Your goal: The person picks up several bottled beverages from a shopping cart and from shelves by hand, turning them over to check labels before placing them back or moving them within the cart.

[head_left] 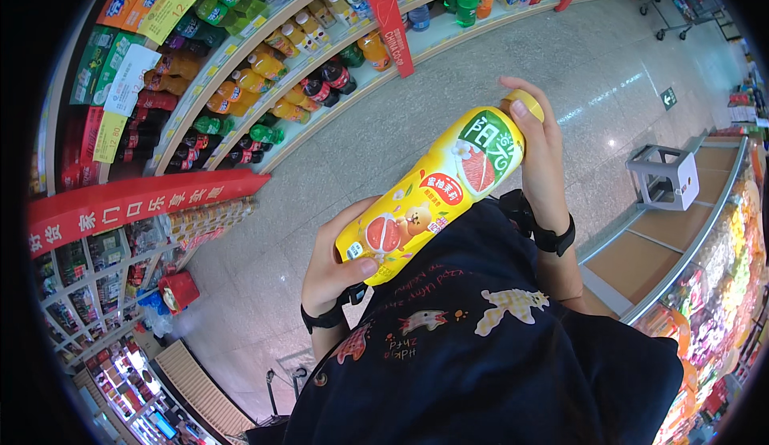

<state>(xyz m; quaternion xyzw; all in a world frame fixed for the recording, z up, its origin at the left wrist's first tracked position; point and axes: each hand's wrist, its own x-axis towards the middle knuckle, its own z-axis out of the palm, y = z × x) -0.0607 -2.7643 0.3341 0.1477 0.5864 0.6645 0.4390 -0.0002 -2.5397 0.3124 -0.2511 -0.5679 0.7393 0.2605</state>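
Right across the dark shirt [481, 349], here's the yellow bottle [424, 197], slanting up to the right, between both hands! The left hand [330, 259] grips its base, thumb across the front; the right hand [538, 136] grasps its yellow cap [526, 104] (a black band [554, 239] on that wrist). Farther out, shelves of drinks [240, 56] curve along the upper left, and a white stool [679, 179] appears off right.
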